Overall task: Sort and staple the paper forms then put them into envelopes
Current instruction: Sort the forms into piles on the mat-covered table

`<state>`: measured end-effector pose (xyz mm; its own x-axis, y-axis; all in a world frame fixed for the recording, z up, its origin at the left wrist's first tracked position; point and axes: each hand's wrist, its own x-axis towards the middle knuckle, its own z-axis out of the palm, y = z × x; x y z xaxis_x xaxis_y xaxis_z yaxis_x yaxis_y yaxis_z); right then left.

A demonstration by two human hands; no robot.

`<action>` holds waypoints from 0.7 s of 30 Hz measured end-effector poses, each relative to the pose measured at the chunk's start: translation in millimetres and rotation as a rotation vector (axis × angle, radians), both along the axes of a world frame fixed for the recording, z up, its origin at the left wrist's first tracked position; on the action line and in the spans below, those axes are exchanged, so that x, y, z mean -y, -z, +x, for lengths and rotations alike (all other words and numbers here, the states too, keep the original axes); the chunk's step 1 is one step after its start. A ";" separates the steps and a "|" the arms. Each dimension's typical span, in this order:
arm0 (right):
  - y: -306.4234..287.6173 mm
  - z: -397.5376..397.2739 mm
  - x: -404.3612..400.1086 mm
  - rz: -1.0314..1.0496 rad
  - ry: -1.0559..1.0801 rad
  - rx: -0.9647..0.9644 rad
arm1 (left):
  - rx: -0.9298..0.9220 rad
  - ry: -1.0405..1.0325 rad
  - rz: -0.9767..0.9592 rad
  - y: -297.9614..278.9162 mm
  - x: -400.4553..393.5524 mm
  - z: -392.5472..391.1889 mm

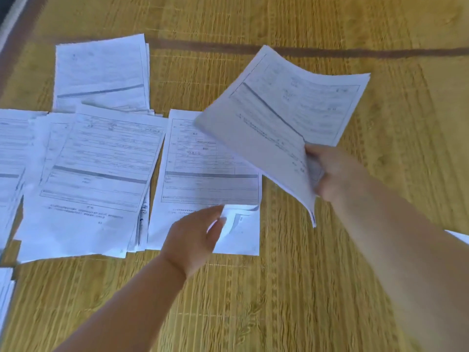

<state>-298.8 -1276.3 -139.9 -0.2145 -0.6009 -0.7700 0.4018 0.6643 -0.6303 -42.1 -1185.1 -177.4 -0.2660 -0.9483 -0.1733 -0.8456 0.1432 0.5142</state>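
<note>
Stack (281,118) in right hand (335,174), raised

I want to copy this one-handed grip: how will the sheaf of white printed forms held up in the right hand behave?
The sheaf of white printed forms is probably floppy: gripped by the right hand at one corner, it already bows and its free edges fan apart. It looks light, since one hand lifts it. Loose sheets could slide out, as no staple is visible.
</note>
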 end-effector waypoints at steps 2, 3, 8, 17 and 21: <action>-5.1 2.2 6.4 0.001 -0.009 0.061 | -0.069 -0.077 0.028 -0.7 0.2 2.0; -5.1 3.0 8.2 -0.005 -0.015 0.077 | -0.071 -0.078 0.018 -1.7 -0.9 1.4; 5.5 32.4 11.0 0.034 -0.145 -0.112 | -0.001 0.007 -0.175 11.8 -22.4 -6.3; 17.6 32.7 -20.8 0.136 -0.366 -0.648 | -0.123 0.203 -0.228 20.4 -70.9 -65.3; 1.2 10.9 -36.8 0.286 -0.274 -0.612 | -0.252 0.043 -0.119 17.4 -69.0 -65.9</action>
<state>-287.9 -1239.5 -141.0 -0.5278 -0.4881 -0.6951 -0.1718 0.8628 -0.4754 -108.0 -1116.1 -194.8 -0.3269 -0.9449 0.0153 -0.6854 0.2482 0.6846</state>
